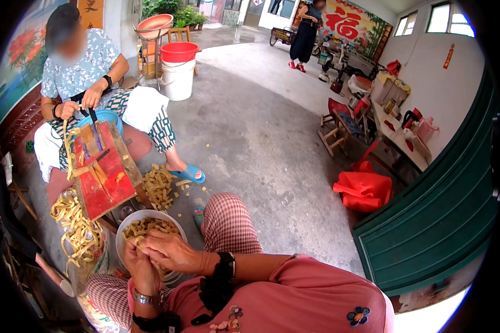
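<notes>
My left hand [140, 267] and my right hand [175, 251] meet above a white plastic bucket [120, 237], fingers closed and pressed together. Whatever is between my fingertips is small and mostly hidden by them. Inside the bucket lie many short yellow-brown cut pieces [153, 224], like bits of flat strip. Just beyond stands a low bench with a red top [101, 191]. On it are narrow yellow-brown strips [99, 176] and a dark, thin blade-like tool [97, 159].
A co-worker [80, 72] sits across the bench, hands around a strip and a dark handle. Long strips [83, 238] pile at left; more pieces [158, 186] lie on the floor beyond the bucket. A red bag [363, 190] and green door [428, 227] stand right.
</notes>
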A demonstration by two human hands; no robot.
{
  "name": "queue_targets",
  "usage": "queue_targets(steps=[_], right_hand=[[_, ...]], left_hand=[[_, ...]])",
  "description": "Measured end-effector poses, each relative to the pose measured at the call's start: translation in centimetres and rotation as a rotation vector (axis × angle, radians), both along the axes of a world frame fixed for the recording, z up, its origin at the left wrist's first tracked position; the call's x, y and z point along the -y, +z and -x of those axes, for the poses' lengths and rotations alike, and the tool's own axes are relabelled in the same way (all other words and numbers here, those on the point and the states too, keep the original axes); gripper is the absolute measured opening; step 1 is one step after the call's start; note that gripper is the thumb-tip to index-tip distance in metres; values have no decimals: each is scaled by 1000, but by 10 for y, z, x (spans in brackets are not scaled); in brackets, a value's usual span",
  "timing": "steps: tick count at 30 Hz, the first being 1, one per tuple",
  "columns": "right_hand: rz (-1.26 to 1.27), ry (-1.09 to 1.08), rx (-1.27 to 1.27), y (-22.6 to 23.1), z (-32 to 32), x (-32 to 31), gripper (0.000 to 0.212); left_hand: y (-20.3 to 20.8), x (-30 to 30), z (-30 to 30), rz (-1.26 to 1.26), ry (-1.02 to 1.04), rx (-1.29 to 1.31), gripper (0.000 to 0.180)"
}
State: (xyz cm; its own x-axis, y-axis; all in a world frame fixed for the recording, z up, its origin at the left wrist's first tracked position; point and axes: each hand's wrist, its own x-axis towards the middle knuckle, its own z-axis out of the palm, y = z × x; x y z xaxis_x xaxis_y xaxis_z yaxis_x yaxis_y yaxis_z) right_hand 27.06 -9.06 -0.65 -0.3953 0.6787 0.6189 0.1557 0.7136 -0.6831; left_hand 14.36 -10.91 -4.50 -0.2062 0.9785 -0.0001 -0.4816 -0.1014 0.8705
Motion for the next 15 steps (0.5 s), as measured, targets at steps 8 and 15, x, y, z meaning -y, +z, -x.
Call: queue_targets(steps=[8,15], right_hand=[[-107,-182,336,-9,2,-4,18],[-104,-154,409,-10,3,1,20]], left_hand=[[12,9,4,19,-97,-126,13],[19,14,4,19,-54,-262,13]])
